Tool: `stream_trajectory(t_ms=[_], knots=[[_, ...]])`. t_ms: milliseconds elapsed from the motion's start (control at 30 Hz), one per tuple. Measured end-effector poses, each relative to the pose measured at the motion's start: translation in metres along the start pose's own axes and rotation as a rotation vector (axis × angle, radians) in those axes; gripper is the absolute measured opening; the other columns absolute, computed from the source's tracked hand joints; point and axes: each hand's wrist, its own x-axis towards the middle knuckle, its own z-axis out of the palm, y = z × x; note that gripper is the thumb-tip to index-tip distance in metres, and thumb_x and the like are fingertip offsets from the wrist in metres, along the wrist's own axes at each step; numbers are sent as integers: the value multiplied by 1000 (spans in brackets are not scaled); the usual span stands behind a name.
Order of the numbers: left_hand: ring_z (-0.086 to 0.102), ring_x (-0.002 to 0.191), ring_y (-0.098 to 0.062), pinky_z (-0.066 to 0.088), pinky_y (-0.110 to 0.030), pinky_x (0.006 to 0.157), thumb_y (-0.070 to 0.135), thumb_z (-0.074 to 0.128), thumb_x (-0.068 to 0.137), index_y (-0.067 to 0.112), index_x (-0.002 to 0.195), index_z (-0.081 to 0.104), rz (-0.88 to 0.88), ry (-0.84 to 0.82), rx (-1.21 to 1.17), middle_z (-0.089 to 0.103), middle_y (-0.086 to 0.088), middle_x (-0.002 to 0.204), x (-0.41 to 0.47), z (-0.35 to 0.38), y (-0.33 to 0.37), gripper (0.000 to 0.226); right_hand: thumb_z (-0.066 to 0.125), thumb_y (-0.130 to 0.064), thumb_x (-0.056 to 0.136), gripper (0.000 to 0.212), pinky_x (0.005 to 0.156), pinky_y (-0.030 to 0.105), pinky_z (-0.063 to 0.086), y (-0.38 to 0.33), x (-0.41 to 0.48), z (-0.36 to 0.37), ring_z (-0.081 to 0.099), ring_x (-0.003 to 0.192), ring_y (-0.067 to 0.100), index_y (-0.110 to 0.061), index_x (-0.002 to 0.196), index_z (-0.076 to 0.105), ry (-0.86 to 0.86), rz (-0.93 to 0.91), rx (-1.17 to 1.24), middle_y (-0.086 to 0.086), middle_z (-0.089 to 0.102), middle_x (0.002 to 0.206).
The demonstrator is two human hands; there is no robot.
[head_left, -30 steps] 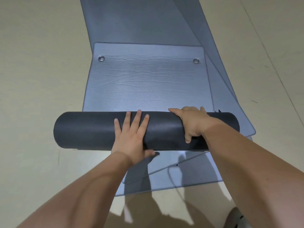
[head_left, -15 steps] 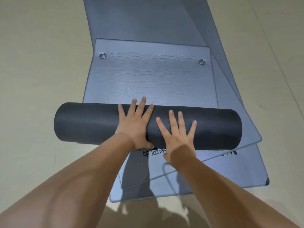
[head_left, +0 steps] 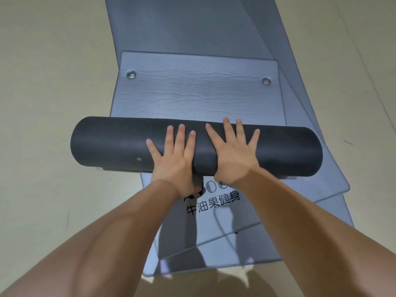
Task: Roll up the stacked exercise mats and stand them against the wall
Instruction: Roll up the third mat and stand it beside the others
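1. A dark roll (head_left: 111, 142) of exercise mat is shown lying crosswise on the stacked mats (head_left: 214, 243). Its left end reaches out over the floor (head_left: 53, 82).
2. The unrolled part (head_left: 199, 97) of the same mat is seen lying flat just beyond the roll. It is pale grey and creased, and a metal eyelet is set near each far corner: the left eyelet (head_left: 131, 74) and the right eyelet (head_left: 266, 81).
3. The left hand (head_left: 173, 159) is laid flat on the roll near its middle. The fingers are straight and slightly parted, and nothing is gripped.
4. The right hand (head_left: 232, 155) is pressed flat on the roll just beside the left. Its fingers are spread wide and its fingertips reach the top of the roll.
5. The stacked mats are laid askew to one another, so that their near corners fan out towards the right.
6. Black printed characters (head_left: 212, 203) are visible on the mat just in front of the roll, partly covered by the wrists.
7. Shadows are cast across the near ends of the mats and the floor.
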Motion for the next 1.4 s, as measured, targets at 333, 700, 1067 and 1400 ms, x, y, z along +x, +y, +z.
stream_trajectory(t_ms=[333, 700, 1067, 1400], knots=[[-17, 155, -33, -5, -76, 113, 75, 81, 52, 22, 160, -11, 22, 24, -5, -14, -8, 169, 63, -36, -11, 152, 89, -45, 68, 146, 118, 75, -10, 9, 29, 7, -12, 158, 43, -40, 157, -26, 139, 71, -132, 17, -12, 172], [38, 135, -32, 17, -73, 115, 46, 81, 64, 17, 149, 29, 82, 103, 42, 45, -7, 139, 66, -44, -8, 103, 85, -50, 72, 121, 123, 64, 17, 25, 42, -16, 40, 140, 33, -42, 163, 6, 112, -54, -115, 9, 46, 148], [51, 112, -27, 36, -50, 104, 48, 77, 71, 21, 133, 40, 131, 38, 87, 55, -4, 119, -11, -28, 12, 77, 77, -43, 83, 102, 123, 60, 16, 14, -44, 0, 43, 137, 29, -45, 161, 11, -1, -40, -72, 3, 51, 143], [52, 108, -24, 37, -40, 99, 49, 80, 66, 23, 124, 44, 99, -24, -9, 57, -1, 115, -50, -23, 26, 73, 78, -53, 80, 112, 126, 62, -4, 19, -92, 16, 10, 160, 29, -41, 164, 5, 3, -94, -20, 10, 17, 171]])
